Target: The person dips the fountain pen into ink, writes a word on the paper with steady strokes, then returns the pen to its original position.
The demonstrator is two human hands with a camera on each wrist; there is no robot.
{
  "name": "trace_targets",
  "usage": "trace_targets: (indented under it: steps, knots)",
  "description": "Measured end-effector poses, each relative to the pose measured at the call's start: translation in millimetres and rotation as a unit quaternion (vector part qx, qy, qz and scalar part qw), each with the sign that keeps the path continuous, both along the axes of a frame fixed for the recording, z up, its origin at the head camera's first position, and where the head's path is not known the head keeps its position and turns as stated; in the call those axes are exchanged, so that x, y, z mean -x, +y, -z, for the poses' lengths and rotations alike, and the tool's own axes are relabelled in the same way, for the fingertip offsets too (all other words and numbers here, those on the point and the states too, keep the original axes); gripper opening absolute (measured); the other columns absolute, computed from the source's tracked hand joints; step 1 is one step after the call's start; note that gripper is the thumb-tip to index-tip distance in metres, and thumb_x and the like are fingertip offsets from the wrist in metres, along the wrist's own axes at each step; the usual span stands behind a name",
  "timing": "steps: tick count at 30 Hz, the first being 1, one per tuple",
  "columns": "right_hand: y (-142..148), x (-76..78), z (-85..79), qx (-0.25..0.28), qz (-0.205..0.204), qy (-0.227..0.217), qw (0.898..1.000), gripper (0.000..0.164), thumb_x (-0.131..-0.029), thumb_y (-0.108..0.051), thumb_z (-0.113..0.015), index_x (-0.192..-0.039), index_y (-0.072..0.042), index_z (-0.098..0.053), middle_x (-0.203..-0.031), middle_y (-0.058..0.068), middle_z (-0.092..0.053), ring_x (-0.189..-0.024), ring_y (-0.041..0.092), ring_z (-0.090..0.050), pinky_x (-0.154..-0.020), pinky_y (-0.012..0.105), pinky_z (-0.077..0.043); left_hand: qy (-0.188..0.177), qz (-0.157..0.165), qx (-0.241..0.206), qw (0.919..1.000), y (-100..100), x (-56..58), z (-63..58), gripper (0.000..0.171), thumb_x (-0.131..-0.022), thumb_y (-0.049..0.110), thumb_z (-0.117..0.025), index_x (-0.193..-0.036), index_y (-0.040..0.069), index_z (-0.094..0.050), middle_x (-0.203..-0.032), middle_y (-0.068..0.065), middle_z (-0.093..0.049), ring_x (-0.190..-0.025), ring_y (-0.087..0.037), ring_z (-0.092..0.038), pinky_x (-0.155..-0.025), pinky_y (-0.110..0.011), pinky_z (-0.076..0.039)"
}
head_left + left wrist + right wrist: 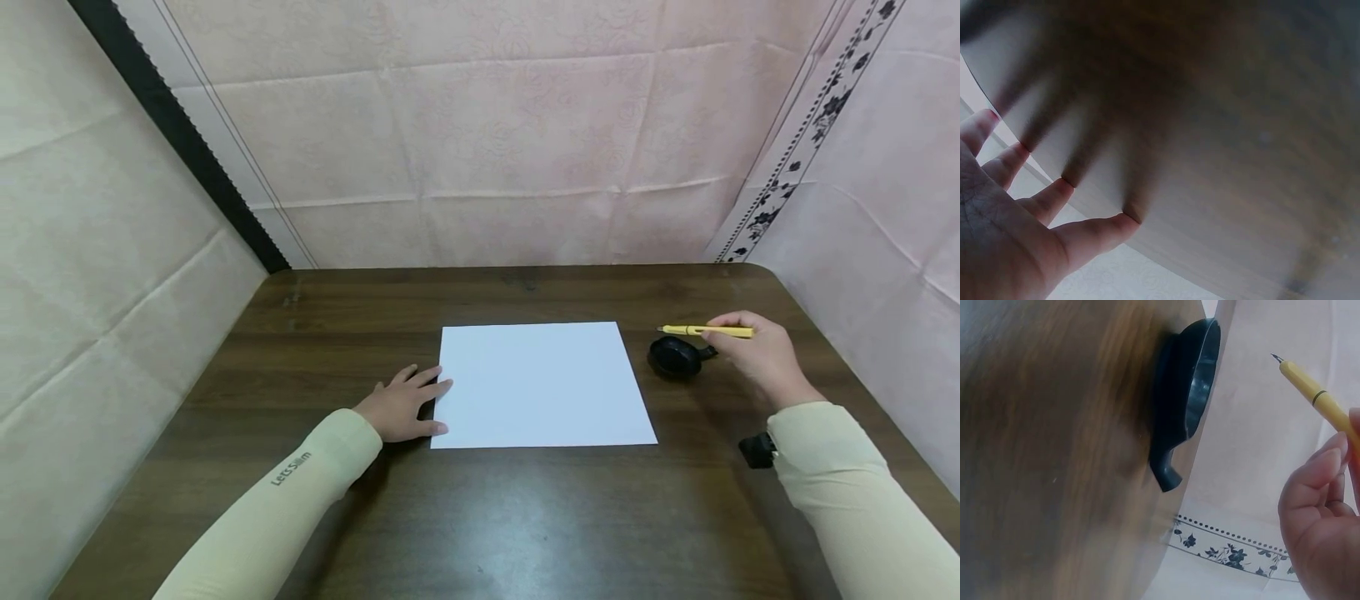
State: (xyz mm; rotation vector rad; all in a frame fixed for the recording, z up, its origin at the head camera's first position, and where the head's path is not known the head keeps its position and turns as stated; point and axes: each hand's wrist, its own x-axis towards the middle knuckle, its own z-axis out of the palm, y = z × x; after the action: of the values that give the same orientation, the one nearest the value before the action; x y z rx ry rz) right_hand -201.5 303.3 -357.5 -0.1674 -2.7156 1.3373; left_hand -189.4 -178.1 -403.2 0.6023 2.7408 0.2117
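Note:
A white sheet of paper [543,387] lies flat in the middle of the wooden table. My left hand [405,406] rests at its left edge, fingers spread and fingertips on or beside the sheet. In the left wrist view, the fingertips of my left hand [1016,219] touch the surface. My right hand [761,354] pinches a yellow fountain pen [686,331] between thumb and fingers, its dark metal nib pointing left. Just below the pen sits a small round black dish [675,357] with a short handle. The right wrist view shows the dish [1188,387] apart from the pen [1316,394].
The dark brown wooden table [480,517] has rounded far corners. Pale patterned cloth [510,142] hangs behind it and along both sides, with a black strip at left and a floral border at right. A black device [757,450] is on the right wrist.

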Motion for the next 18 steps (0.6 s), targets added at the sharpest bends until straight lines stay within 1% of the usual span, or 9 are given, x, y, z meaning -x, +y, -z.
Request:
trace_targets:
  steps: [4,7,11,18]
  knots:
    - [-5.4,2.9,-0.7,-0.016,-0.013,-0.01,1.0,0.04,-0.095,-0.038,-0.06,-0.115,-0.003,-0.058,-0.109,0.009,-0.052,-0.083,0.013,-0.049,-0.064,0.025,-0.05,-0.004,-0.003,-0.001,1.0,0.9,-0.7,-1.4,0.074,-0.089,0.051,-0.063,-0.152,0.025,-0.033,-0.161,-0.002,-0.021,-0.145,-0.04,-0.016,-0.1,-0.074,-0.023]
    - [-9.7,4.2,-1.1,-0.008,-0.021,-0.018,1.0,0.041,-0.096,-0.037,-0.058,-0.117,-0.003,-0.057,-0.117,0.012,-0.05,-0.088,0.015,-0.048,-0.067,0.024,-0.05,-0.003,-0.002,0.0,1.0,1.2,-0.6,-1.4,0.074,-0.089,0.05,-0.063,-0.152,0.024,-0.033,-0.16,-0.003,-0.021,-0.145,-0.04,-0.017,-0.1,-0.075,-0.024]
    - [-15.8,5.9,-0.6,0.008,-0.028,-0.018,0.999,0.038,-0.096,-0.033,-0.058,-0.116,-0.002,-0.056,-0.118,0.011,-0.05,-0.088,0.014,-0.049,-0.069,0.025,-0.051,-0.001,-0.001,0.003,1.0,1.3,-0.2,-1.2,0.075,-0.089,0.051,-0.063,-0.152,0.025,-0.033,-0.16,-0.003,-0.021,-0.145,-0.04,-0.016,-0.1,-0.074,-0.024]
    - [-25.4,9.0,0.9,0.021,-0.033,-0.021,0.999,0.036,-0.096,-0.031,-0.058,-0.115,-0.001,-0.055,-0.117,0.012,-0.049,-0.087,0.016,-0.047,-0.068,0.025,-0.05,-0.007,-0.003,0.001,1.0,1.0,0.0,-2.3,0.074,-0.089,0.05,-0.064,-0.152,0.024,-0.033,-0.16,-0.003,-0.021,-0.145,-0.04,-0.016,-0.1,-0.074,-0.024]
